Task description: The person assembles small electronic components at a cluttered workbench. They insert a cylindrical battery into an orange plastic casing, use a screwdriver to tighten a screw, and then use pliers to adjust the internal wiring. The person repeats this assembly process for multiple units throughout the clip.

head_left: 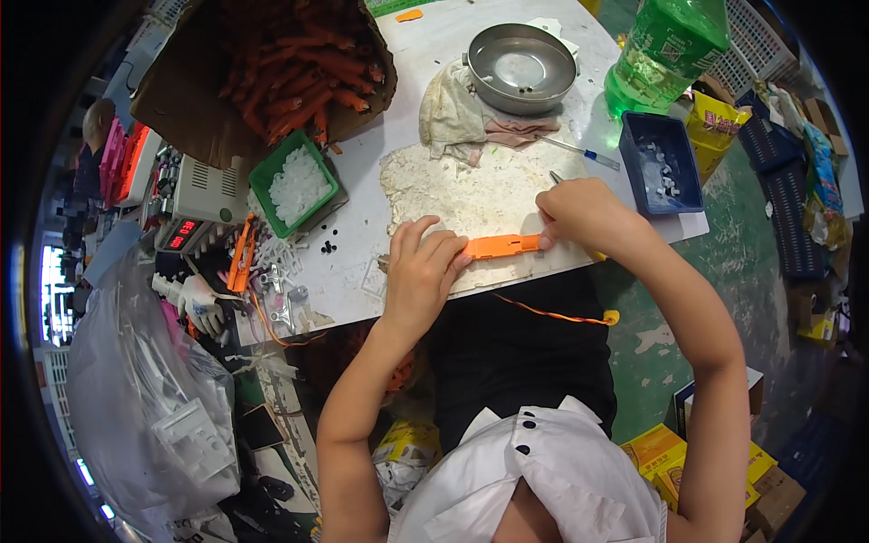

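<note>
Both hands are on it now: 1 orange piece (496, 246), long and slotted, sits right at the front edge of the bench (421, 50), over the worn pale mat (421, 185). The left hand (418, 276) pinches its left end, thumb against the side, fingers bent. Over at the other end, the right hand (587, 215) is curled tight, thumb pressed to the tip, and a slim metal point (556, 177) pokes out past its knuckles; what tool that belongs to, I can't tell.

How far along? This piece is in hand, not set aside, so I'd call its turn unfinished, though the fingers cover both ends. A 2nd orange piece (242, 256) leans at the left, and the cardboard box (167, 95) holds a big heap more; done or waiting, nothing here settles it. Supplies look far from used up: clear bits fill the green tray (311, 220), and small pale and dark parts lie in the blue bin (650, 129). The pen (594, 156) lies untouched.
</note>
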Demonstrator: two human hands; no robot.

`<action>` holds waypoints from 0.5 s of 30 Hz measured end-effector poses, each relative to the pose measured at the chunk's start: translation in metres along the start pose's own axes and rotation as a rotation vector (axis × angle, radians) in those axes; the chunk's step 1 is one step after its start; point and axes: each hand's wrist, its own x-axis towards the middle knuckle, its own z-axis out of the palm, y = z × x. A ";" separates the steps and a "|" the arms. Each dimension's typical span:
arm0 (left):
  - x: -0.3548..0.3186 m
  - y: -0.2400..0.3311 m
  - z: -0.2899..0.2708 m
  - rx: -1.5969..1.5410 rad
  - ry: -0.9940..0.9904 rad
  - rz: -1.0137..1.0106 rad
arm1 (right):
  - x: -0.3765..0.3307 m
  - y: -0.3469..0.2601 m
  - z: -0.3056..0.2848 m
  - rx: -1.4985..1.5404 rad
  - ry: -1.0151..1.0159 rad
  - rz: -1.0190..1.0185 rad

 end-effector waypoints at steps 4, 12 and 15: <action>-0.005 0.003 0.004 0.008 -0.017 -0.045 | -0.012 -0.002 0.015 0.099 0.133 -0.125; -0.026 0.020 0.012 -0.043 0.062 -0.107 | -0.045 -0.027 0.073 0.750 0.697 -0.178; -0.035 0.029 0.011 -0.016 0.112 -0.108 | -0.052 -0.034 0.086 0.920 0.729 -0.161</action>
